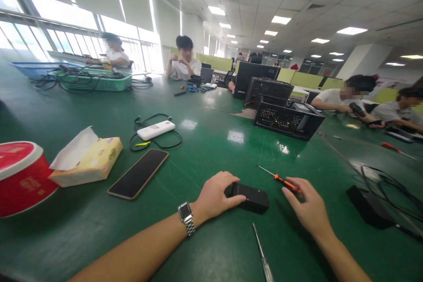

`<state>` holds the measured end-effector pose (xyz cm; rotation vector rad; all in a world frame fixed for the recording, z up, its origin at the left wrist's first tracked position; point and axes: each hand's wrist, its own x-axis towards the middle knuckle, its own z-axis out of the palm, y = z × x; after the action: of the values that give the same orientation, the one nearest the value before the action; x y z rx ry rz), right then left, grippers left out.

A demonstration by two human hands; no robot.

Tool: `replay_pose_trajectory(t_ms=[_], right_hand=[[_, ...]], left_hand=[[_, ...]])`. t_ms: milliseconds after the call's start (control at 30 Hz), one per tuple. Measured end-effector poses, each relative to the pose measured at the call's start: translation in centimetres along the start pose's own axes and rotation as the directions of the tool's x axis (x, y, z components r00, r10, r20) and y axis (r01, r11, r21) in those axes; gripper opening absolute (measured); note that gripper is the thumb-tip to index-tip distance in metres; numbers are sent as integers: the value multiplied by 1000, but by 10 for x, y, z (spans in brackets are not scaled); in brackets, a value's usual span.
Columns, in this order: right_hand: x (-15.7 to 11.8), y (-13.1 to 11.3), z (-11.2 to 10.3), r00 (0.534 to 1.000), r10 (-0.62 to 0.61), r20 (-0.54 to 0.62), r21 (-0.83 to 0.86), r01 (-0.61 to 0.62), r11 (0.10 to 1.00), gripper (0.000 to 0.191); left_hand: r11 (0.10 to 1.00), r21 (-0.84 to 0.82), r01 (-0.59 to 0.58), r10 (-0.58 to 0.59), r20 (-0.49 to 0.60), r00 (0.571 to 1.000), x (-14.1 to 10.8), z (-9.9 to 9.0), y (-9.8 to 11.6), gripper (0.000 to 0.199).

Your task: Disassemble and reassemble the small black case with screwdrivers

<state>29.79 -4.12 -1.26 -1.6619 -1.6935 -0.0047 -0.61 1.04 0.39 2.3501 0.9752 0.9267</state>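
Observation:
My left hand (220,196), with a metal-band watch (186,218) at its wrist, grips the left end of a small black rectangular box (254,199) on the green table. Its thumb lies along the near edge and its fingers reach over the far side. To the right, my right hand (309,207) has thumb and fingers around the orange and black handle of a screwdriver (280,179). The thin shaft points away to the left, beyond the box. Nearer to me, a second screwdriver (261,255) with a clear-looking handle lies between my forearms.
A phone (139,174), tissue pack (89,161), red tub (24,180) and white power strip (156,130) lie left. A black adapter (370,207) with cables sits right. Further back are an open computer case (287,119), a green basket (95,83) and several people.

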Motion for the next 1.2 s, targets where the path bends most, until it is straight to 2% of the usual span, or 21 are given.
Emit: replay_pose_trajectory(t_ms=[67, 167, 267, 367, 467, 533, 800, 1200], right_hand=[[6, 28, -4, 988, 132, -78, -86, -139, 987, 49], [10, 49, -7, 968, 250, -25, 9, -250, 968, 40], [8, 42, -6, 931, 360, -54, 233, -339, 911, 36], [4, 23, -8, 890, 442, -113, 479, -341, 809, 35], [0, 10, -13, 879, 470, -73, 731, -273, 625, 25], [-3, 7, -16, 887, 462, -27, 818, -246, 521, 19], [-5, 14, -17, 873, 487, -21, 802, -276, 529, 15], [-5, 8, -22, 905, 422, -46, 739, -254, 625, 14]], left_hand=[[1000, -7, 2, -2, 14, 1000, 0, 0, 0, 36], [999, -38, -14, 15, 30, 999, 1, 0, -2, 35], [997, -79, -22, 24, 25, 999, 1, 1, -3, 37], [995, -97, -10, 12, 20, 1000, 1, 1, -3, 38], [996, -88, 4, -3, 8, 1000, 0, 2, -1, 38], [996, -91, 14, -14, 3, 1000, 0, 2, 0, 36], [992, -122, 44, -41, 20, 999, 1, 2, 2, 31], [992, -115, 45, -43, 28, 999, 0, 2, 2, 32]])
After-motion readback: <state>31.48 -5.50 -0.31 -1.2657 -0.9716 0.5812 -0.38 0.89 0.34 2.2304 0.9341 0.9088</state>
